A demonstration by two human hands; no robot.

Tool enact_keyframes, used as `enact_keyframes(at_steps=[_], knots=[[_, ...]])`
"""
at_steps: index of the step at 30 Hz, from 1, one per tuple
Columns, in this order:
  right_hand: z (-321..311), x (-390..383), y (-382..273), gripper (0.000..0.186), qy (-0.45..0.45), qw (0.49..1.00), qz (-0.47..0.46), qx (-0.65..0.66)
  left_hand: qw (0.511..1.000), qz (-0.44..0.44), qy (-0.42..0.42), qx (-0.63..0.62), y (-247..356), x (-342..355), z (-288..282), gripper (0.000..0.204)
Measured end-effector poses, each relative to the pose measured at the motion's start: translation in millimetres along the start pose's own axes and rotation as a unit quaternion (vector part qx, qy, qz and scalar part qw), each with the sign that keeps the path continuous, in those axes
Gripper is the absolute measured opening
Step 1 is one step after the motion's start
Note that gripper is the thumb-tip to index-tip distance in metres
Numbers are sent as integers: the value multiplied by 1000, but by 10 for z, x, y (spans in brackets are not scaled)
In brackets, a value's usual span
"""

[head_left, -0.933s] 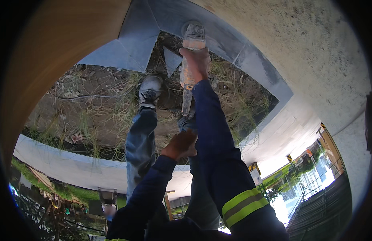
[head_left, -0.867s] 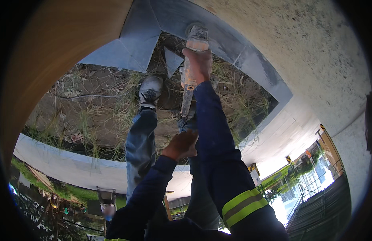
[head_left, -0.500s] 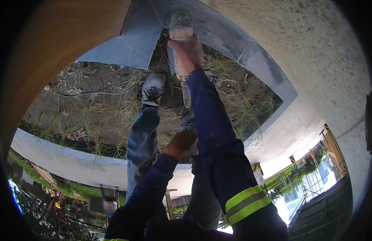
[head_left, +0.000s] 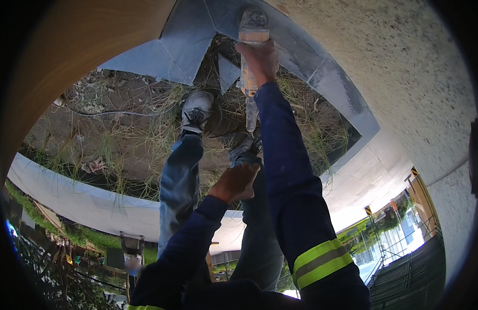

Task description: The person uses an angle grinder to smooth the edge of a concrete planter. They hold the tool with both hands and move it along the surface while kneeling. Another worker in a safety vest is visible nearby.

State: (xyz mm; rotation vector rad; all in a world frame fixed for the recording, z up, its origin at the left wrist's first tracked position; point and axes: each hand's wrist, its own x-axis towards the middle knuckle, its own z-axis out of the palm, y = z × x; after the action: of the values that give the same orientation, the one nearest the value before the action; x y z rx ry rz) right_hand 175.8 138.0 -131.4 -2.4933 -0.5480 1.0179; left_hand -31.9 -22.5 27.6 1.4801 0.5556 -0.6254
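Gripping an orange angle grinder [head_left: 251,57] by its body, the right hand [head_left: 259,61] reaches out so the tool's head meets the grey concrete edging [head_left: 321,77]. Loosely curled and empty, the left hand [head_left: 236,182] rests on the knee, seemingly for balance, above grass [head_left: 120,139].

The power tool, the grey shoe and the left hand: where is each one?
power tool [head_left: 252,31], head view, on its orange body above the right hand.
grey shoe [head_left: 196,111], head view, on its laces.
left hand [head_left: 238,182], head view, on its back.
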Motion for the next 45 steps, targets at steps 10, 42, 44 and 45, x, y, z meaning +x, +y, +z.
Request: enact_keyframes(at_steps=[10, 42, 44, 45], knots=[[-130, 46, 77, 82, 18, 1000, -2, -10, 997, -39, -72, -2, 59, 43, -64, 74], [-367, -351, 1470, 55, 123, 963, 125, 206, 986, 21, -158, 40, 179, -38, -124, 51], [-297, -366, 1294, 74, 103, 968, 125, 191, 983, 16, -173, 62, 112, -82, -192, 46], [-278, -419, 1087, 76, 85, 978, 127, 142, 983, 9, -171, 65, 41, -133, -247, 44]])
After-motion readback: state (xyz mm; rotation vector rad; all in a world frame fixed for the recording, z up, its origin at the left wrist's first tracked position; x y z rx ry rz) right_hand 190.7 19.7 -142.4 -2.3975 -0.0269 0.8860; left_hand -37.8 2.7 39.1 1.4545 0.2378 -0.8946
